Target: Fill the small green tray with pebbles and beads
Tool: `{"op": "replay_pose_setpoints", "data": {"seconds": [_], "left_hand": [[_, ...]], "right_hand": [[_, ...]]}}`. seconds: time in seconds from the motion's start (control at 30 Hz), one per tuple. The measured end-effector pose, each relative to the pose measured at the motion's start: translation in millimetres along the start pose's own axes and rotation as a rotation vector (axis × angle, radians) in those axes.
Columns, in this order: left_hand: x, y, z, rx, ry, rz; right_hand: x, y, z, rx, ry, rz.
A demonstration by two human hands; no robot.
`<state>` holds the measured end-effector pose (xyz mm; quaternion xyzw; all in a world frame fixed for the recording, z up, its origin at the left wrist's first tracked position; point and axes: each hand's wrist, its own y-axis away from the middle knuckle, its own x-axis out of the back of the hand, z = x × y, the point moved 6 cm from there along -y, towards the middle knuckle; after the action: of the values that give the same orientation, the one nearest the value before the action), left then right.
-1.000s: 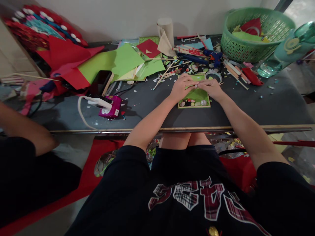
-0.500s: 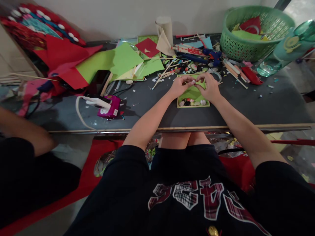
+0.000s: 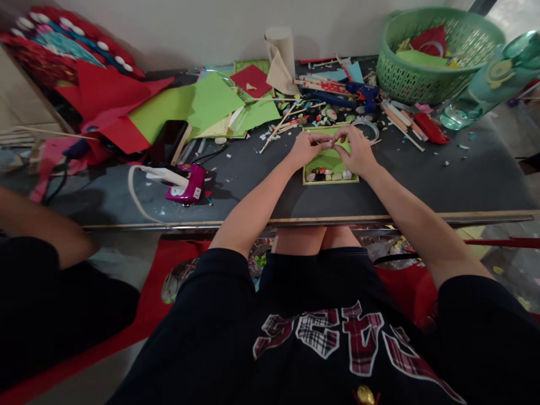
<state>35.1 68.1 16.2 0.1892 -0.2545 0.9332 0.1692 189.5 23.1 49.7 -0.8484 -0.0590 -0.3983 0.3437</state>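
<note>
Both hands meet above a shallow green tray with a thin light rim. My left hand is closed, its thumb and fingers pinched at the fingertips. Just beside it my right hand is also closed, thumb and forefinger bent towards the left fingertips. Whatever lies between the fingertips is too small and hidden to name. Along the tray's near edge runs a row of small pebbles, black, white, and some reddish. Green lining shows under the hands.
Behind the tray lie loose pebbles, sticks and a blue glue gun. Green paper, a phone and a purple power socket are leftward. A green basket and bottle stand right. Another person's arm is at left.
The fingertips have drawn closer together, and the small pale spot seen between them before is now mostly covered. The tray and its pebbles stay in place.
</note>
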Motion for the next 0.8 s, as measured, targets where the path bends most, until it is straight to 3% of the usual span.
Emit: {"op": "replay_pose_setpoints", "data": {"seconds": [0.33, 0.8], "left_hand": [[-0.4, 1, 6, 0.045, 0.028, -0.064], [-0.5, 0, 3, 0.089, 0.097, -0.024]], "right_hand": [[-10, -1, 7, 0.006, -0.055, -0.113], [-5, 0, 0, 0.031, -0.093, -0.048]]}}
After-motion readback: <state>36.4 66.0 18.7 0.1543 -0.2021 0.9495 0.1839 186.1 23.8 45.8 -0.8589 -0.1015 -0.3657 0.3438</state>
